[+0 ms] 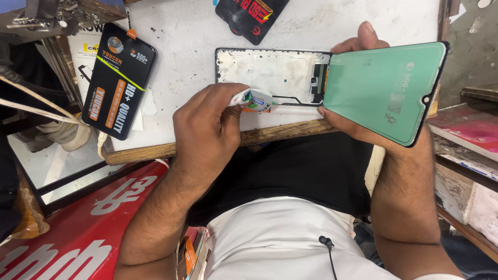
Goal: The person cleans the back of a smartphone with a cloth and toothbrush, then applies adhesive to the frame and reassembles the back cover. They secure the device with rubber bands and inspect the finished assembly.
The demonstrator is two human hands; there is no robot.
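Cluttered repair-bench surroundings are seen from above: a white worktop (176, 41) with a worn wooden front edge, a red printed board at seven o'clock, shelving at three o'clock.

Nearest the camera, the person's lap in dark and white cloth is seen, with a small clip microphone (326, 241) at six o'clock.

Just beyond, the left hand (207, 129) is closed around a small adhesive tube (255, 100), pinched between thumb and fingers, its nozzle pointed at the lower rail of the phone frame (270, 75). The tube is judged soft and light; it would best be squeezed gently near the middle so that the flow stays thin.

At three o'clock, the right hand (363, 119) is wrapped about the left end of a display panel (386, 88), thumb over the top edge and fingers under the lower edge. The panel is held tilted above the bench edge, its green-filmed face up, hinged against the frame's right end. It is judged thin, stiff, light and fragile, and slippery where filmed; it should be held by its edges only, never flexed or pressed on the face.

Farther off, the frame lies flat on the worktop at twelve o'clock. A black packet with a yellow band (116, 80) lies at ten o'clock, and another black packet (251, 18) at the far edge.
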